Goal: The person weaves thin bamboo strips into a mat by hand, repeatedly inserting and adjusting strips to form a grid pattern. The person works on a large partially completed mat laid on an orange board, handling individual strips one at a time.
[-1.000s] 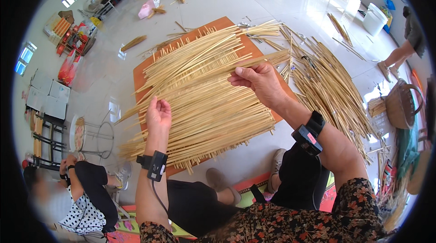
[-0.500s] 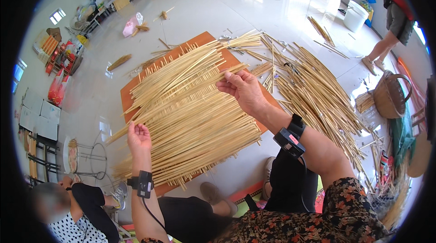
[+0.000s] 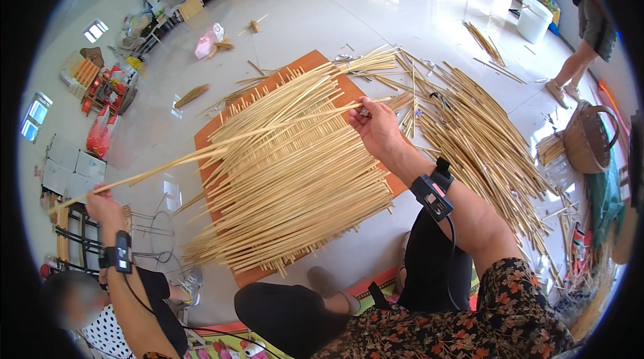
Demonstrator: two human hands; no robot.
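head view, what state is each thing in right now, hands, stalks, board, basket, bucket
left hand, closed on held stalks
right hand, closed on held stalks
held stalks, stretched between both hands
orange board, mostly covered
stalk layer, spread over orange board
loose stalks, scattered on the floor
basket, standing upright
white bucket, upright

"Where were the hands?"
"The left hand [image 3: 104, 209] gripped the long pale stalks [image 3: 267, 130] well beyond the left edge of the board [image 3: 310, 63]; the right hand [image 3: 377, 128] held them at its right edge."
"Underneath?"
"A stalk layer [image 3: 302, 185], overhanging the left edge."
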